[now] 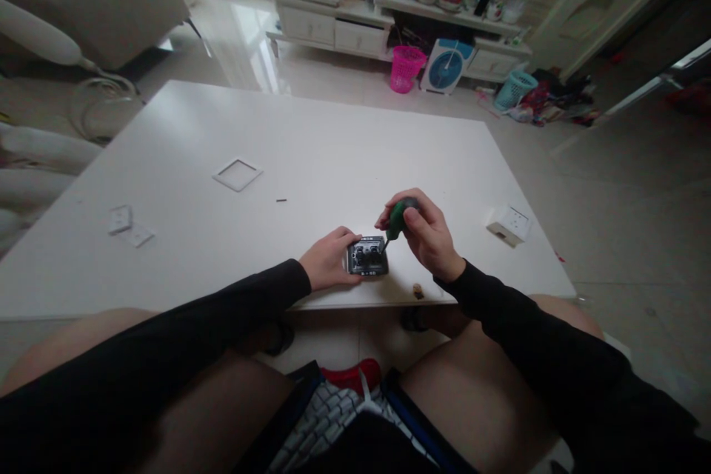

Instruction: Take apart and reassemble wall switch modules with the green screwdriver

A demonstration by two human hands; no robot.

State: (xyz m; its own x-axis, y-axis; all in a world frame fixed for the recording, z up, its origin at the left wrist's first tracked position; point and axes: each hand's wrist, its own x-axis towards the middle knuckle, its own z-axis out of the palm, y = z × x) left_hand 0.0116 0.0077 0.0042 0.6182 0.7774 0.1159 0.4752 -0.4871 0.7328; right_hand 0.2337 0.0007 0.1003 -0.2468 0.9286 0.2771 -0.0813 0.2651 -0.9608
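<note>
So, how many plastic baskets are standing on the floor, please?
2 in view: the pink basket, just left of the blue-and-white fan, and the light-blue basket, right of the fan, beside a messy pile. Others may be hidden.

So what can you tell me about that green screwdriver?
The screwdriver has a thick, rounded handle, green with a dark butt end, probably plastic or rubber, and a thin, dark shaft that looks like metal. The right hand grips it by the handle, above the white table. It is tilted, butt end up, its shaft slanting down to the right-hand part of the small black device that the left hand holds. The tip's shape is too small to make out.
</note>
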